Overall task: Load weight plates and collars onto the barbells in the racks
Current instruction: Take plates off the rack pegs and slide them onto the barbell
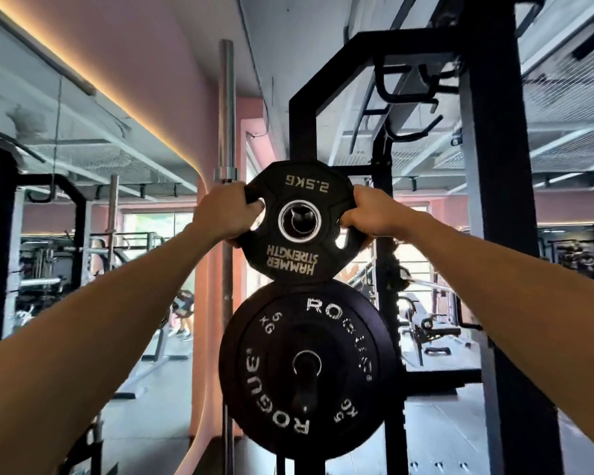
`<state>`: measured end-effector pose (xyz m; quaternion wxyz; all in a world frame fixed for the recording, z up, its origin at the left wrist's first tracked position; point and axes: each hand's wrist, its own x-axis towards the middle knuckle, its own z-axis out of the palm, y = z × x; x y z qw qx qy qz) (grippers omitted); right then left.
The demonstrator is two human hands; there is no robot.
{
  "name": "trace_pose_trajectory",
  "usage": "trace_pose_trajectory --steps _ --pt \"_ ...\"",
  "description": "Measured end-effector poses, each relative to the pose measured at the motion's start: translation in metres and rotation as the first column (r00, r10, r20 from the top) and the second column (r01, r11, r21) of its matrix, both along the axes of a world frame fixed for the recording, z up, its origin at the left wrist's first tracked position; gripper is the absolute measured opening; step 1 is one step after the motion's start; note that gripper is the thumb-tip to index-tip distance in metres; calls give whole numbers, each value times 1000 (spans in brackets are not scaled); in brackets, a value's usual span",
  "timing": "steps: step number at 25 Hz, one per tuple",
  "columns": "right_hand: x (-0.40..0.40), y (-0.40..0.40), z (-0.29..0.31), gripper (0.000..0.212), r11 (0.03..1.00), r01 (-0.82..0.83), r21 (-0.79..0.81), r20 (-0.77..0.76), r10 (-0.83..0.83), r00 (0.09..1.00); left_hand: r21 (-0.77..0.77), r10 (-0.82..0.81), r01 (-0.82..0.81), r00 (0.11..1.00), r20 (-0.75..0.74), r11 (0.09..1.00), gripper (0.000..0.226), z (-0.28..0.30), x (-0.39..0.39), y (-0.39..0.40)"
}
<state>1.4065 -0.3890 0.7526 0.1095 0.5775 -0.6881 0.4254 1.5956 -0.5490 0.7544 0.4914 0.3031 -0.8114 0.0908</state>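
We hold a 2.5 kg Hammer Strength plate (299,214) out at arm's length, both arms raised, its lettering upside down to us. Our left hand (225,214) is clenched round the plate's left rim, fingers hooked through a grip slot; our right hand (369,214) grasps the right rim the same way. The plate's steel-ringed centre hole sits in front of a black peg end; whether it is on the peg or just off it, we cannot tell. Directly below, nearly touching its lower edge, a black Rogue 5 kg bumper plate (309,368) hangs on its own storage peg (304,385). Both pegs belong to a black rack upright (302,128) behind the plates, with a thicker black post (494,166) to the right. Just left of the plates a bare steel barbell (227,114) stands upright against a pink wall (172,63). Further racks and benches show dimly in the background on both sides.
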Motion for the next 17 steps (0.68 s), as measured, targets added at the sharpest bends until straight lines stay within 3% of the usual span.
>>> trace_pose_trajectory --steps 7,14,17 --pt "-31 -47 36 13 1000 21 -13 4 -20 1000 -35 -47 47 999 -13 998 29 42 -42 -63" --pt "-76 -100 46 22 996 94 12 -5 -94 996 -32 -45 45 999 7 998 35 46 -84 -111" --pt "-100 -133 44 38 986 148 76 -34 -145 989 -26 -134 134 991 24 991 32 40 -107 -136"
